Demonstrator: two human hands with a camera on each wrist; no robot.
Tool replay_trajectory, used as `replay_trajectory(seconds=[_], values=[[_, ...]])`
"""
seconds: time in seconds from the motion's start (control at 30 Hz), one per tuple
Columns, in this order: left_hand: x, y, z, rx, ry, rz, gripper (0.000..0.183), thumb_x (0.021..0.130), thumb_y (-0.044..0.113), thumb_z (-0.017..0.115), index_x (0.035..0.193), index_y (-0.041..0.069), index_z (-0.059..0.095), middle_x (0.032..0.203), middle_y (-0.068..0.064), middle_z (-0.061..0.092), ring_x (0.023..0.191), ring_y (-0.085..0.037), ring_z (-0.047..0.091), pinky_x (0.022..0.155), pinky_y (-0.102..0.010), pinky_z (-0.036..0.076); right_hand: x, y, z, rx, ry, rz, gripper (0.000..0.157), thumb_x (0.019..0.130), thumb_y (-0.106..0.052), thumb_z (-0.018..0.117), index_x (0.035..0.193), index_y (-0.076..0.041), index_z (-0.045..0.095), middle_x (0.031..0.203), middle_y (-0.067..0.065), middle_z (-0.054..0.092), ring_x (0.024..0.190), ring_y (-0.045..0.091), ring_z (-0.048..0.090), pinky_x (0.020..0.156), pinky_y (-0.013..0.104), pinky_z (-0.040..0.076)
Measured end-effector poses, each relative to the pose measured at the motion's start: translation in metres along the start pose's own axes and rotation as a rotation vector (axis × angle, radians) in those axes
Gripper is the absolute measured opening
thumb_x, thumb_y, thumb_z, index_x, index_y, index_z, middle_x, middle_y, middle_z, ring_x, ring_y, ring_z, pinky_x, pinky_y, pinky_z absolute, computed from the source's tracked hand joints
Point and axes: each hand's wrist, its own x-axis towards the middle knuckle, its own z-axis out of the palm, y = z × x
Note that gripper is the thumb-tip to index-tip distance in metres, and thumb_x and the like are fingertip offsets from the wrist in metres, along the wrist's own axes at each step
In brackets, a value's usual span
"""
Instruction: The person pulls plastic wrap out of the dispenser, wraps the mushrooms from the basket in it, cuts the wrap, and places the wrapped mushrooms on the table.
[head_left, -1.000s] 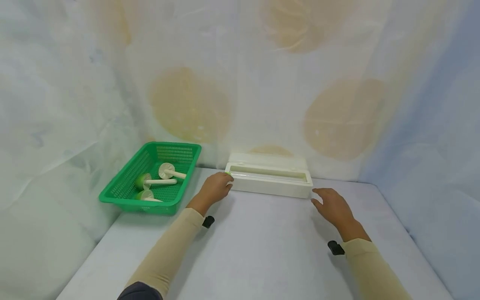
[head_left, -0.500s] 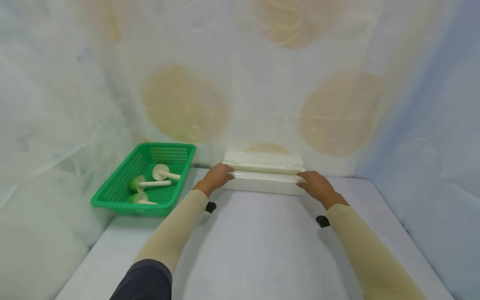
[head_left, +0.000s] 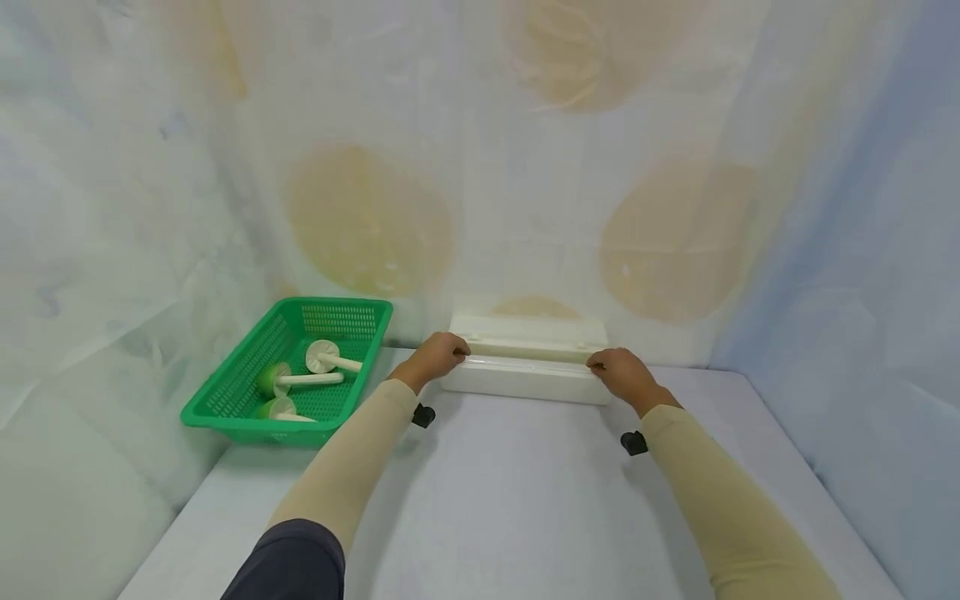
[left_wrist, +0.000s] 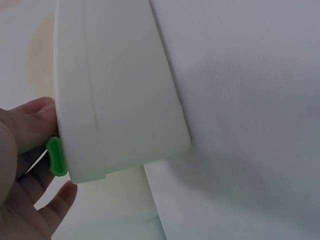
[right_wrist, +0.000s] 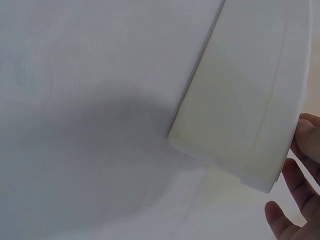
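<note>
A long white cling-film dispenser box (head_left: 536, 382) stands at the back of the table, its lid (head_left: 528, 332) raised behind it. A shiny clear strip of cling film (head_left: 517, 363) runs along its top front edge. My left hand (head_left: 437, 357) pinches with thumb and fingers at the left end of this strip; in the left wrist view a green slider (left_wrist: 57, 157) sits just below the thumb. My right hand (head_left: 622, 377) pinches at the right end of the strip, and its other fingers are spread beside the box end in the right wrist view.
A green mesh basket (head_left: 247, 429) stands at the left, holding several mushroom-shaped things (head_left: 322, 356) with pale stems. The white-covered table (head_left: 517, 500) lies in front of the box. Patterned sheets (head_left: 525, 208) hang close behind and at both sides.
My right hand has moved left and forward, from beside the box's right end to the strip's right end. The fingers of both hands have closed into a pinch.
</note>
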Motion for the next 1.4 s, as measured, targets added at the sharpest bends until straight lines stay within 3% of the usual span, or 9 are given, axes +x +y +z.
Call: replay_trajectory(seconds=[0.27,0.53,0.77,0.9,1.0,1.17,1.4], values=[[0.007,0.003,0.0,0.075,0.053,0.016,0.022,0.097,0.006,0.059,0.116,0.006,0.07,0.114,-0.007,0.068,0.108,-0.023,0.061,0.09,-0.035,0.049,0.006,0.001,0.005,-0.08,-0.007,-0.014,0.025,0.099,0.002,0.049,0.118,0.003,0.065,0.112,0.019,0.062,0.111,0.039,0.054,0.091,0.047,0.047],[0.008,0.001,-0.004,0.115,0.008,0.003,0.026,0.099,0.005,0.055,0.122,0.005,0.067,0.122,-0.008,0.065,0.117,-0.024,0.058,0.095,-0.035,0.047,0.007,0.001,-0.001,-0.104,-0.091,0.005,0.029,0.097,0.002,0.04,0.111,0.005,0.064,0.113,0.018,0.057,0.112,0.04,0.052,0.092,0.048,0.045],[0.008,-0.007,-0.002,0.06,0.066,0.002,0.023,0.098,0.004,0.055,0.116,0.005,0.07,0.117,-0.008,0.067,0.113,-0.025,0.06,0.093,-0.036,0.048,0.008,0.004,-0.002,0.067,-0.033,0.068,0.021,0.095,-0.008,0.047,0.106,0.0,0.064,0.102,0.013,0.062,0.093,0.031,0.057,0.076,0.045,0.049],[0.009,-0.01,0.001,0.058,0.073,0.009,0.022,0.098,0.006,0.057,0.114,0.006,0.071,0.114,-0.007,0.068,0.111,-0.025,0.061,0.092,-0.036,0.048,0.008,0.006,0.0,0.142,-0.029,0.063,0.03,0.093,-0.01,0.054,0.12,0.001,0.06,0.111,0.015,0.063,0.1,0.033,0.058,0.08,0.046,0.049],[0.01,-0.012,0.002,0.058,0.075,0.003,0.021,0.098,0.006,0.057,0.114,0.006,0.071,0.114,-0.007,0.068,0.111,-0.024,0.061,0.092,-0.036,0.049,0.009,0.008,0.0,0.106,-0.014,0.019,0.033,0.094,-0.008,0.058,0.124,0.004,0.06,0.115,0.018,0.063,0.106,0.036,0.058,0.086,0.048,0.049],[0.013,-0.012,0.0,0.036,0.075,0.005,0.022,0.098,0.006,0.057,0.115,0.005,0.07,0.115,-0.009,0.067,0.111,-0.025,0.06,0.091,-0.036,0.049,0.012,0.013,-0.002,-0.001,0.02,-0.012,0.024,0.095,-0.006,0.062,0.115,0.005,0.066,0.112,0.021,0.065,0.105,0.038,0.059,0.087,0.048,0.049],[0.015,-0.013,-0.004,0.034,0.083,0.011,0.02,0.098,0.005,0.058,0.113,0.003,0.071,0.112,-0.009,0.068,0.108,-0.025,0.061,0.09,-0.036,0.05,0.015,0.016,-0.006,0.03,0.055,-0.002,0.019,0.094,-0.004,0.062,0.111,0.003,0.069,0.11,0.017,0.065,0.104,0.035,0.06,0.086,0.047,0.049]])
